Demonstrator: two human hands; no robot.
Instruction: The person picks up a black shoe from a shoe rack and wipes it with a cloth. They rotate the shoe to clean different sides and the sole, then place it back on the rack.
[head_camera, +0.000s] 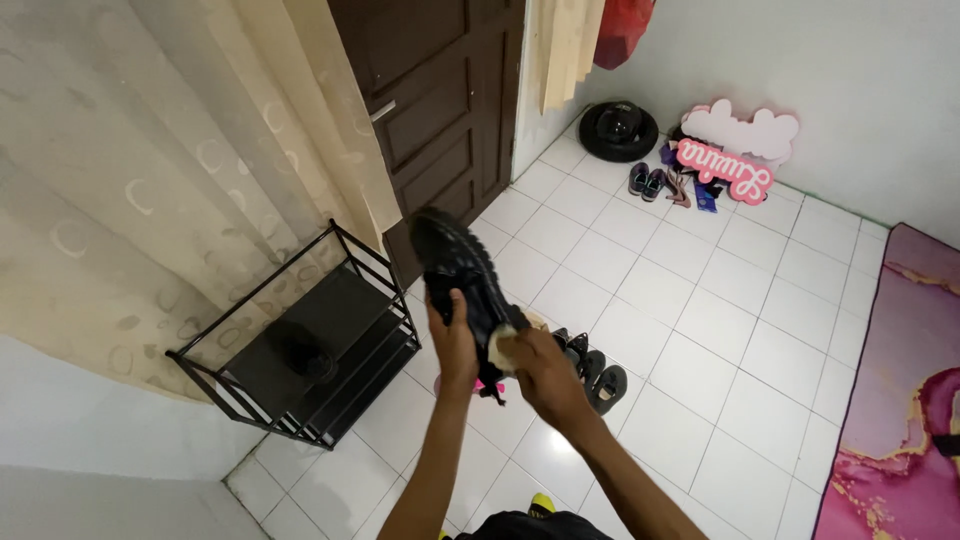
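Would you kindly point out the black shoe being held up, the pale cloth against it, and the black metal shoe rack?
Black shoe (455, 262), head view, on its upper near the toe.
Pale cloth (502, 347), head view, on the visible fold at the right hand's fingers.
Black metal shoe rack (330, 330), head view, on its top shelf.

The right hand (540, 372) hides most of a pale cloth (503, 348) and the black shoe's (460, 275) heel.
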